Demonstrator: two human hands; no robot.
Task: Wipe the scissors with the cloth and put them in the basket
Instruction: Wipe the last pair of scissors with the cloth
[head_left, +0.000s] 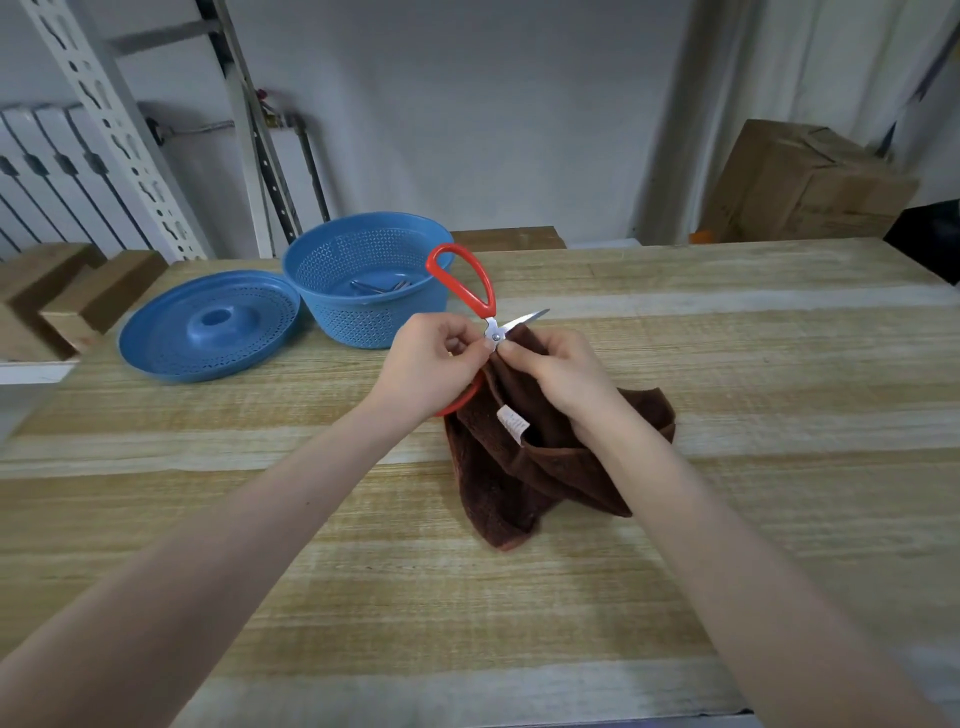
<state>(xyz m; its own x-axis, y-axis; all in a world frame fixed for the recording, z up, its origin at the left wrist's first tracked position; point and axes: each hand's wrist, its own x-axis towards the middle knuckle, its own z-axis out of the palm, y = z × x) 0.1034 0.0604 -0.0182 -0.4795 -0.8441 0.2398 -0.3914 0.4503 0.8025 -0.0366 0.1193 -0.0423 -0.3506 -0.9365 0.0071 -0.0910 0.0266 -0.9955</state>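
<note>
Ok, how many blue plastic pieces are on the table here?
2. The blue basket stands near the far edge of the table, beyond the left hand. The blue perforated lid lies just left of it. No others show; metal items lie inside the basket.

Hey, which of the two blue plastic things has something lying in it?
The deep blue basket, right of the shallow lid: metal pieces lie on its bottom; the lid holds nothing.

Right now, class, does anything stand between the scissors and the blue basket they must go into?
Nothing visible does. The scissors, held by the left hand, are just in front of the basket, whose top is open; its lid lies on the table to its left.
</note>
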